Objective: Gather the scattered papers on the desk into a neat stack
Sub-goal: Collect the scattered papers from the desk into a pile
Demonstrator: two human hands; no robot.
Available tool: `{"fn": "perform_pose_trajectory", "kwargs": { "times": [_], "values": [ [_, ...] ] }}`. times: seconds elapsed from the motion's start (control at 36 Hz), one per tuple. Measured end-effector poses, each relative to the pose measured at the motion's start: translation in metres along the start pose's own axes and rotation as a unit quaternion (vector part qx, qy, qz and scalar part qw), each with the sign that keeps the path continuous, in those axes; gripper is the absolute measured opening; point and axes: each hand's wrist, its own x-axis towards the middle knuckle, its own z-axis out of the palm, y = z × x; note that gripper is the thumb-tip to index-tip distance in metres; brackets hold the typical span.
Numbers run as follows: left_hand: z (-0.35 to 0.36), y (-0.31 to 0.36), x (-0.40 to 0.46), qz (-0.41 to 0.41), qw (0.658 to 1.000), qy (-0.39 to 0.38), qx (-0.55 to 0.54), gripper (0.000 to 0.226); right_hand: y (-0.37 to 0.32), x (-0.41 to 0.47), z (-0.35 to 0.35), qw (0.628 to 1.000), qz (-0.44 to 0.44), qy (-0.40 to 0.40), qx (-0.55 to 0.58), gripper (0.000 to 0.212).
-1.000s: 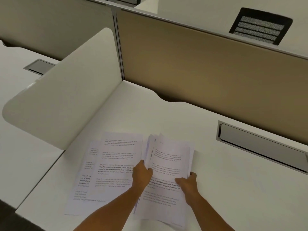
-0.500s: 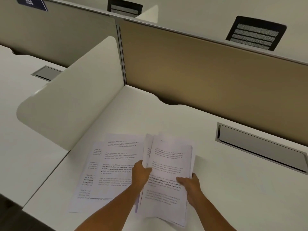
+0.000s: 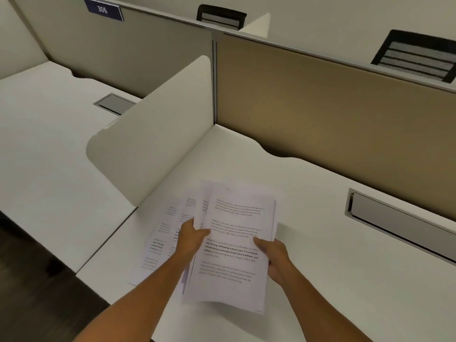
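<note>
A bundle of printed white papers (image 3: 234, 218) is lifted off the white desk (image 3: 345, 280), tilted toward me, its sheets a little fanned at the left edge. My left hand (image 3: 192, 239) grips the bundle's left edge, thumb on top. My right hand (image 3: 272, 255) grips its right edge. To the left, loose printed sheets (image 3: 160, 245) still lie flat on the desk, partly hidden behind the bundle and my left forearm.
A white rounded side divider (image 3: 153, 144) rises left of the papers. A tan partition (image 3: 333, 114) closes the back of the desk. A metal cable tray (image 3: 394, 218) is set into the desk at the right. A neighbouring desk (image 3: 49, 144) lies to the left.
Both hands have raised the bundle off the desk and drawn it left over the loose sheets. The view has swung, showing more of the left desk.
</note>
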Motion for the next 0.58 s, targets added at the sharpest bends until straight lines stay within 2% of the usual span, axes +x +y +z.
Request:
{"fn": "perform_pose_trajectory", "kwargs": {
  "times": [0.28, 0.39, 0.47, 0.58],
  "values": [
    [-0.051, 0.005, 0.001, -0.034, 0.995, 0.022, -0.091, 0.036, -0.023, -0.002, 0.052, 0.995, -0.048, -0.068, -0.060, 0.034],
    [-0.060, 0.012, -0.001, -0.010, 0.991, 0.020, -0.134, 0.035, -0.036, -0.012, 0.060, 0.987, -0.058, -0.144, -0.036, 0.044],
    [-0.067, 0.020, -0.005, 0.011, 0.983, -0.009, -0.184, 0.035, -0.045, -0.023, 0.061, 0.971, -0.070, -0.228, -0.011, 0.057],
    [-0.075, 0.026, -0.013, 0.017, 0.968, -0.093, -0.231, 0.053, -0.051, -0.037, 0.060, 0.945, -0.076, -0.316, -0.022, 0.062]
  ]
}}
